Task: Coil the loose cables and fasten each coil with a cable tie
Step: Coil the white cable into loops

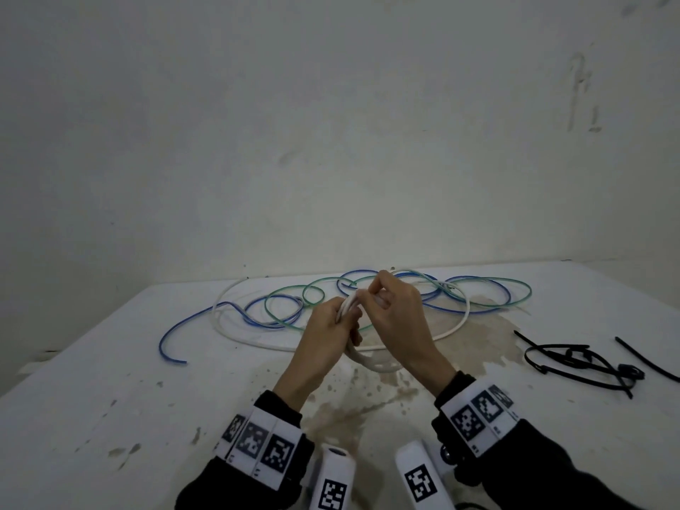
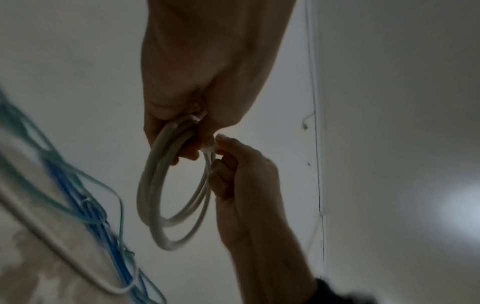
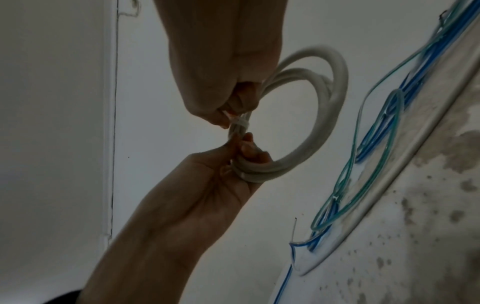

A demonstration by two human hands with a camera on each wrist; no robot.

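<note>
A white cable coil of several loops hangs just above the table between both hands. My left hand grips the coil's top, fingers curled round the bundled loops. My right hand pinches a white cable tie that wraps the bundle right beside the left fingers. In the left wrist view the coil dangles below my left hand, and the right hand pinches the tie from below. The tie's tail is hidden inside the right hand.
Loose blue cable, green cable and a long white cable sprawl tangled behind the hands. Several black cable ties lie at the right. The white table is stained in the middle, with a wall close behind.
</note>
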